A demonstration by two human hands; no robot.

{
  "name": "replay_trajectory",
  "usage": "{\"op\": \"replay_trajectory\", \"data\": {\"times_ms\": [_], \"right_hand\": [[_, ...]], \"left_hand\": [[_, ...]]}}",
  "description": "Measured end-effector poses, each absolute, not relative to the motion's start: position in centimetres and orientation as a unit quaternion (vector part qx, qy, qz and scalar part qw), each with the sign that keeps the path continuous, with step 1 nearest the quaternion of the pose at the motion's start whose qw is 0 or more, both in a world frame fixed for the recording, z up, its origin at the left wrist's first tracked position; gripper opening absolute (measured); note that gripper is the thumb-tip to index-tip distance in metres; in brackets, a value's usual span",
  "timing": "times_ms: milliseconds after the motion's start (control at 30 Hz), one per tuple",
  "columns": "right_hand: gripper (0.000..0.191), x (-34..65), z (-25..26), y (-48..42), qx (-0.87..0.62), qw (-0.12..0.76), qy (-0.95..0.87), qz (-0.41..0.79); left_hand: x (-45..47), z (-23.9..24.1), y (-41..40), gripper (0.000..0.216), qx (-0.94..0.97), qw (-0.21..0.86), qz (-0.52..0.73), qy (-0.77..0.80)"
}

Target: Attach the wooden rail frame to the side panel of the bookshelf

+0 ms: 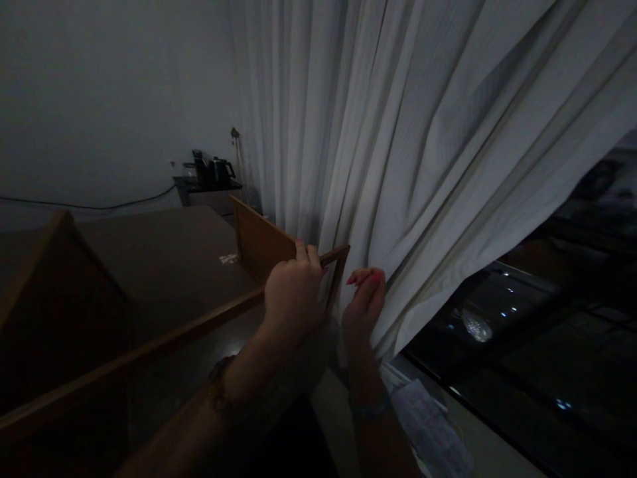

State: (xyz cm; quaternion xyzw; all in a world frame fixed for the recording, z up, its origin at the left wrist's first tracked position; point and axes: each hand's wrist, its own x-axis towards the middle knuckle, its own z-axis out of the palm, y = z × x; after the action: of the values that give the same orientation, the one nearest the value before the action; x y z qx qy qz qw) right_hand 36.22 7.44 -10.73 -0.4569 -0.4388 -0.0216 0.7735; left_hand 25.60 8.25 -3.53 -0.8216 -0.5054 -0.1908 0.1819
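Observation:
My left hand is closed over the top of a long wooden rail, close to the rail's right-hand corner. The rail belongs to a wooden frame, and a dull, shiny surface shows just below it. To the right of that corner, my right hand is raised in front of the white curtain. Its fingers are bent together in a pinch. In the dim light I cannot make out what, if anything, is between them, or whether they touch the cloth.
Behind the rail stand a wooden panel and a darker panel, with a brown flat surface between. A black kettle sits on a small stand. Dark window glass and a pale package lie to the right.

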Motion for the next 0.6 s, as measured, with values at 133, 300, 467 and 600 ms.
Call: {"op": "replay_trajectory", "data": {"times_ms": [133, 300, 467, 600], "right_hand": [[0.025, 36.9, -10.6, 7.5, -0.527, 0.702, -0.477, 0.034], [0.029, 36.4, -10.3, 8.0, -0.557, 0.647, -0.521, -0.016], [0.041, 36.0, -10.7, 8.9, -0.589, 0.559, -0.558, -0.172], [0.042, 35.9, -10.7, 9.3, -0.613, 0.516, -0.561, -0.206]], "left_hand": [[25.4, -3.5, 8.3, 0.039, -0.825, 0.185, -0.18, -0.503], [25.3, -3.4, 8.2, 0.037, -0.832, 0.176, -0.187, -0.492], [25.4, -3.3, 8.1, 0.037, -0.831, 0.159, -0.197, -0.495], [25.5, -3.3, 8.1, 0.04, -0.828, 0.163, -0.206, -0.495]]}}
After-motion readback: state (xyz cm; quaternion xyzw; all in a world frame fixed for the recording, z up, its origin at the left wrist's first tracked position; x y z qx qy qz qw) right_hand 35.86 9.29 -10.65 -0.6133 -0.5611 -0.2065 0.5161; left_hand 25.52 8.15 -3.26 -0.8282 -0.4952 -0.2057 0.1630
